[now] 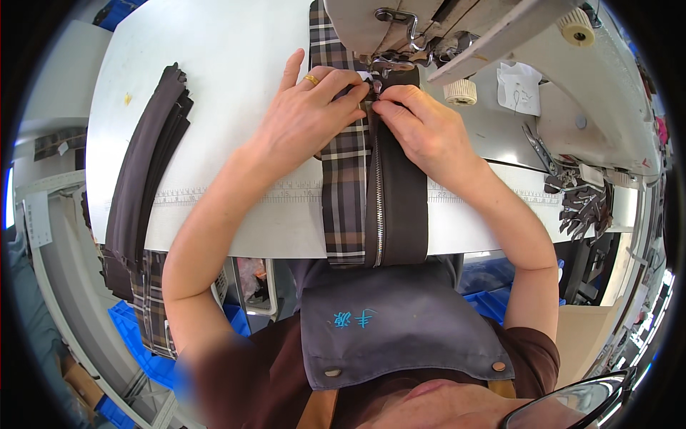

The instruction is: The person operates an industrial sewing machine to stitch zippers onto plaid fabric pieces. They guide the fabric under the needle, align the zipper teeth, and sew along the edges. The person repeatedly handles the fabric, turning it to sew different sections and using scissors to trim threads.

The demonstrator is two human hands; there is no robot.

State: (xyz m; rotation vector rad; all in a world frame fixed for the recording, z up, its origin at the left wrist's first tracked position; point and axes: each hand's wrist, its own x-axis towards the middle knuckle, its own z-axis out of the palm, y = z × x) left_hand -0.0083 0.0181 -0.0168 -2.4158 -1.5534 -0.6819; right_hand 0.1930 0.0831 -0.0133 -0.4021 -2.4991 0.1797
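Observation:
A long fabric piece with a metal zipper (379, 207) along its middle lies under the sewing machine's needle area. Plaid cloth (344, 193) makes up its left side and plain dark brown cloth (404, 207) its right. My left hand (307, 111), a ring on one finger, has its fingertips closed at the zipper's far end, with the little finger lifted. Facing it, my right hand (425, 129) pinches the zipper end from the right. Between the fingertips sits a small metal part (376, 87); whether it is the zipper slider or the presser foot, I cannot tell.
The sewing machine (607, 93) overhangs the far right. Thread snips (537, 146) lie beside a heap of dark scraps (586, 204). A stack of dark strips (146, 164) hangs over the table's left edge. A ruler scale (293, 193) crosses the white table (221, 43). Blue bins (146, 343) stand below.

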